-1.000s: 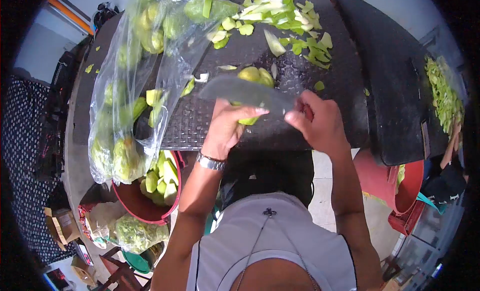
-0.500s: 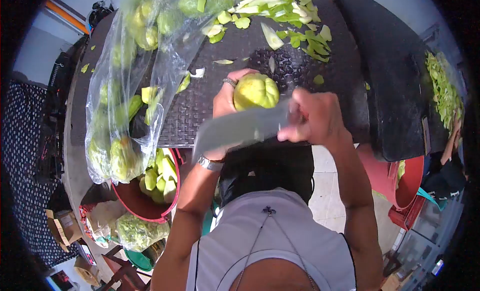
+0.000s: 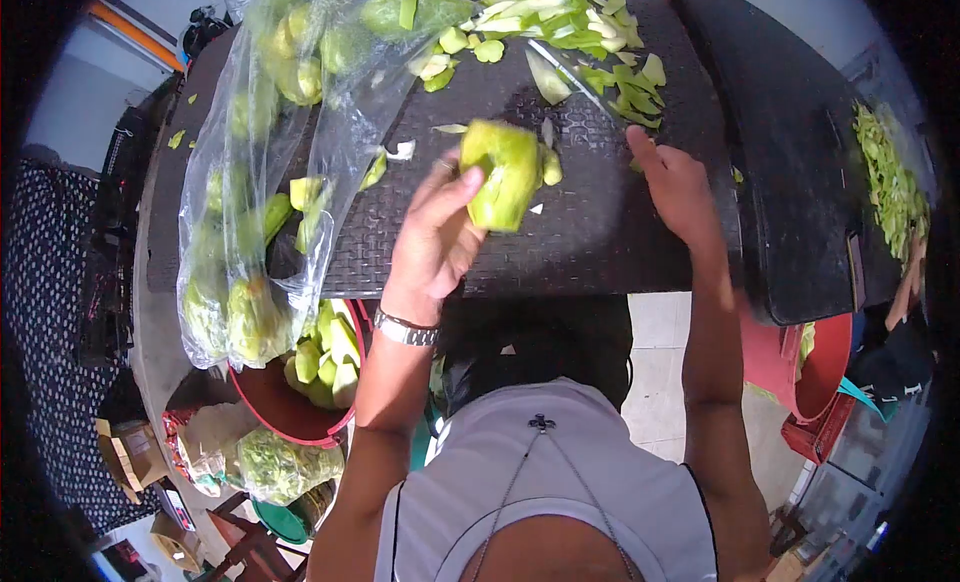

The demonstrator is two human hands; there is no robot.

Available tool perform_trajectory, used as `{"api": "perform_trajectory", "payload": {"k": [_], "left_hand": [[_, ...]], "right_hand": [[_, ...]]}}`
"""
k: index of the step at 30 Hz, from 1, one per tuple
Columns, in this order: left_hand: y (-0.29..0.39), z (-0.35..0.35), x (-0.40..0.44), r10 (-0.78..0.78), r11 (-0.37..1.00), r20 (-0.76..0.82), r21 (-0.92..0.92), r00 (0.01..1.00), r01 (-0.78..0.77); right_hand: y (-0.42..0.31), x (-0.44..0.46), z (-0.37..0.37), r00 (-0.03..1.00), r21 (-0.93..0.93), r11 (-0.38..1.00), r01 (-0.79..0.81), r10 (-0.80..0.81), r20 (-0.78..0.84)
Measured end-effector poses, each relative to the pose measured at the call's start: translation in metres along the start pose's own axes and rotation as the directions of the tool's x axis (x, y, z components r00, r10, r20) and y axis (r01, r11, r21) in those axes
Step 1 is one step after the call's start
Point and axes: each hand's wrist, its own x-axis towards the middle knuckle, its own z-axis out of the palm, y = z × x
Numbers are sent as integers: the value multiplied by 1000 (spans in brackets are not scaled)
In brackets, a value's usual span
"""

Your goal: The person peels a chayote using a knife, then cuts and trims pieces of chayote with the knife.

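A light-green, lobed chayote (image 3: 500, 177) is gripped by my left hand (image 3: 432, 232), thumb across its near side, above the dark woven-textured table (image 3: 400, 257). It is slightly blurred, and its lower end looks cut flat. My right hand (image 3: 680, 187) is closed around a knife (image 3: 575, 82), whose handle is mostly hidden in the fist. The blade shows nearly edge-on, pointing up and left, apart from the chayote. A small green cut piece (image 3: 551, 168) lies just right of the chayote.
A clear plastic bag (image 3: 330, 202) of green chayotes covers the table's left. Peelings and trimmings (image 3: 560, 17) are heaped at the far side. Below left stands a red bucket (image 3: 270, 412) with pale green pieces; another red bucket (image 3: 825, 367) is lower right.
The knife has swung away from the chayote, up and right, with my right hand. My left hand has turned and tilted the chayote, and a small cut piece now lies beside it.
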Motion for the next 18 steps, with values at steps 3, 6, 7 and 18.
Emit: {"api": "perform_trajectory", "payload": {"k": [3, 6, 7, 18], "left_hand": [[3, -11, 3, 48, 990, 40, -133, 998, -42], [1, -25, 15, -180, 927, 267, -277, 947, 254], [0, -24, 14, -181, 948, 264, -209, 947, 239], [-28, 4, 5, 37, 950, 45, 309, 998, -49]], "right_hand": [[-7, -8, -2, 1000, 72, 997, -5, 5, 4], [-9, -16, 1, 998, 133, 989, 59, -63, 22], [-13, -20, -1, 997, 128, 989, 70, -74, 22], [-26, -57, 5, 909, 79, 905, 417, -415, -42]]}}
